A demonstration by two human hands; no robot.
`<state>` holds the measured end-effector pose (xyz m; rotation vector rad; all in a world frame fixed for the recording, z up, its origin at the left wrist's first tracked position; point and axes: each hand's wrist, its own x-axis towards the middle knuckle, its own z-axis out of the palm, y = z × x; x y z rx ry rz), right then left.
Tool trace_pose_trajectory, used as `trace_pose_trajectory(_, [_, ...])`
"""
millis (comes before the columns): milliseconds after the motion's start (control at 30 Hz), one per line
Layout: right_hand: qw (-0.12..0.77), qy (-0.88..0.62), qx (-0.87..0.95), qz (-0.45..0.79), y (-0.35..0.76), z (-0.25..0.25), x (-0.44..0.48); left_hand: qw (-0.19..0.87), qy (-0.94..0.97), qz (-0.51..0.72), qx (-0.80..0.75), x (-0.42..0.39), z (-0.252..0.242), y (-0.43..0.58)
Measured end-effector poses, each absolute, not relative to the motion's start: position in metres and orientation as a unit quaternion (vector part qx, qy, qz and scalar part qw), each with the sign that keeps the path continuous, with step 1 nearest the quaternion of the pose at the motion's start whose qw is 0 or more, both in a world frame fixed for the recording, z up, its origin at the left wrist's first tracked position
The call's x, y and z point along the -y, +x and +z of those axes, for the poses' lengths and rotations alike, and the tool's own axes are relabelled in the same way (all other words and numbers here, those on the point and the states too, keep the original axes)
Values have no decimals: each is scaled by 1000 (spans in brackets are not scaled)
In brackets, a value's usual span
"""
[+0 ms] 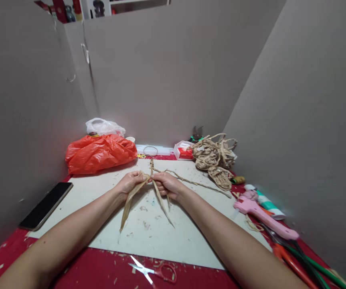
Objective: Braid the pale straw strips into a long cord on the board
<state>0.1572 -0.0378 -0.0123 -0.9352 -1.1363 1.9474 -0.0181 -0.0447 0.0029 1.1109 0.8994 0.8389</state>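
My left hand [131, 184] is closed in a pinch on a wide, tan corn husk strip [128, 204], whose pointed end hangs toward me. Close beside it, my right hand [167, 185] pinches the twisted husk cord [152, 165] near the fingertips of both hands. A narrower husk strip [162, 204] trails down from under the right fingers. Behind that hand, a long stretch of thin twisted cord [195, 183] lies across the white board [185, 237]. The fingers partly hide where the strips and the cord meet.
Scissors [144, 271] lie open at the near edge on the red cloth [100, 269]. To the left are a phone [46, 206] and an orange plastic bag [102, 154]. Bundled cord [210, 156], a pink glue gun [263, 212] and orange-handled pliers [290, 261] line the right side.
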Motion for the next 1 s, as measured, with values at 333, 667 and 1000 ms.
trace_pose_trajectory(333, [369, -396, 444, 714, 149, -11, 46, 636, 517, 420, -389, 44, -11, -21])
trace_pose_trajectory(667, [368, -402, 460, 701, 149, -12, 45, 677, 484, 406, -378, 40, -9, -19])
trace_pose_trajectory(1000, [382, -428, 495, 652, 144, -13, 47, 642, 512, 411, -396, 40, -11, -17])
